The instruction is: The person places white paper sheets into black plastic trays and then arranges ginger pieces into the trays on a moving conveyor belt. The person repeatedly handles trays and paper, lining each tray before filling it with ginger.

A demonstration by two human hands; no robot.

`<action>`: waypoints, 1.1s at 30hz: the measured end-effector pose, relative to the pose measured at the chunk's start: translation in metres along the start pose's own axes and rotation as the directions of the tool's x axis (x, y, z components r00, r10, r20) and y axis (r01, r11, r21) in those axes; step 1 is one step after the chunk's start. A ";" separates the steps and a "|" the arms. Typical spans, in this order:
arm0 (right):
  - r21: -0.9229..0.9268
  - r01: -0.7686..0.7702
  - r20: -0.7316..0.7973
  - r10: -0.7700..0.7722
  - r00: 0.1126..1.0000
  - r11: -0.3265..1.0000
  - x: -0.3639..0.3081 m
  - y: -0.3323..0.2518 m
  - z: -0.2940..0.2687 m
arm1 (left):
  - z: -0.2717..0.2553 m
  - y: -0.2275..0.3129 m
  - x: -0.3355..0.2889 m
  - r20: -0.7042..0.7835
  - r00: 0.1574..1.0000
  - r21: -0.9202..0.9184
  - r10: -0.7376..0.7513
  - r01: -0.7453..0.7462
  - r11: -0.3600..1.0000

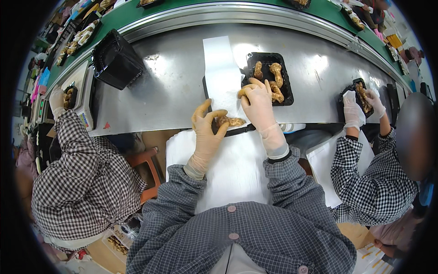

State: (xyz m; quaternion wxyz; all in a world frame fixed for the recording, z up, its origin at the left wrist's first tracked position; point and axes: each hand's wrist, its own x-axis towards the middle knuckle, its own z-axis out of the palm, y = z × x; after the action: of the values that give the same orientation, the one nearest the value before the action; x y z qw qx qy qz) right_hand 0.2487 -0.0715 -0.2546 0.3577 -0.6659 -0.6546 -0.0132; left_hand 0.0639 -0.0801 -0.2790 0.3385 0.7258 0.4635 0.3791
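Both my hands wear pale gloves. A brown, knobbly mushroom [232, 121] lies on white paper [224, 77] at the table's near edge, and my left hand [206, 132] has thumb and finger around its left end. My right hand [259, 106] is higher up, its fingers curled in a pinch at the paper's right edge; the fingertips are partly hidden. Under the paper is a black tray [241, 130], with only its rims showing. Just beyond my right fingers stands another black tray [288, 99] with several mushrooms [275, 69] in it.
Black nested trays [117, 59] stand at the left on the metal table [173, 82]. A green conveyor [191, 9] runs behind a metal rail. White sheets [232, 169] cover my lap. Co-workers in checked sleeves sit on both sides, one at a scale [82, 98], one handling a tray [343, 106].
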 end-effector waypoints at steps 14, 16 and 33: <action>0.408 -0.131 0.026 0.131 0.991 0.904 -0.036 -0.017 -0.036 | -0.006 0.000 0.008 0.101 0.994 -0.124 0.028 -0.015 0.992; 0.331 -0.053 0.010 0.053 0.999 0.942 -0.039 -0.011 -0.035 | -0.006 -0.002 0.009 0.168 0.986 -0.252 -0.009 0.052 0.966; 0.062 0.002 -0.125 0.006 0.992 0.998 -0.052 -0.014 -0.008 | 0.000 -0.001 0.008 0.091 0.991 0.020 0.098 -0.100 0.995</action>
State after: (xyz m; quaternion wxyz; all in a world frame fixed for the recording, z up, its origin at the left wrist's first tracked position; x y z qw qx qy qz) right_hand 0.2323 -0.1224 -0.2672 0.4185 -0.6531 -0.6302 -0.0342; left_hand 0.0655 -0.0725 -0.2776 0.3309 0.7684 0.4157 0.3568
